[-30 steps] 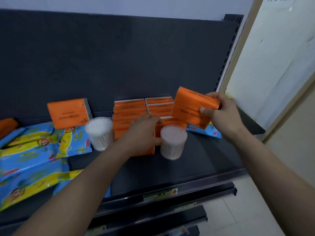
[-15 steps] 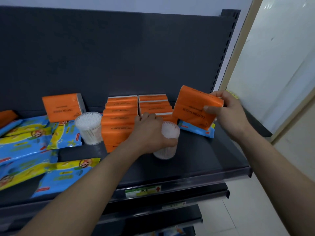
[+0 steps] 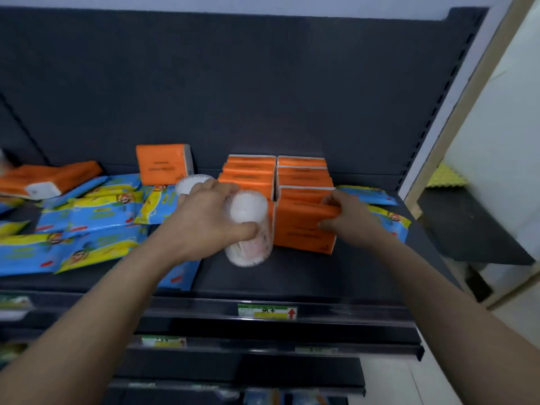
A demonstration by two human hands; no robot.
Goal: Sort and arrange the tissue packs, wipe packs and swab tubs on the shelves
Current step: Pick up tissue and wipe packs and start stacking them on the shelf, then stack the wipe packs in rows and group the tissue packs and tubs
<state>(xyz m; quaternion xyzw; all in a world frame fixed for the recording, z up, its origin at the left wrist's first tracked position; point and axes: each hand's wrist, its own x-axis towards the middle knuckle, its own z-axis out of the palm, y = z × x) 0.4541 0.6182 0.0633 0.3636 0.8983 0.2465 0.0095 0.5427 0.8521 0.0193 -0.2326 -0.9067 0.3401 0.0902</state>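
- Your left hand [image 3: 204, 222] has its fingers curled round a swab tub [image 3: 249, 229], just left of the tissue rows' [image 3: 251, 171] front end.
- Your right hand [image 3: 349, 220] pinches the front tissue pack [image 3: 301, 229] of the right row, which stands upright on the shelf [image 3: 292, 276].
- Wipe packs [image 3: 87, 211] lie left of the rows.

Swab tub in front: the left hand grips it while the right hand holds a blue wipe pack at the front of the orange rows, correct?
No. The head view shows the right hand holding an orange tissue pack, not a blue wipe pack, at the front of the orange rows. The left hand does grip the swab tub.
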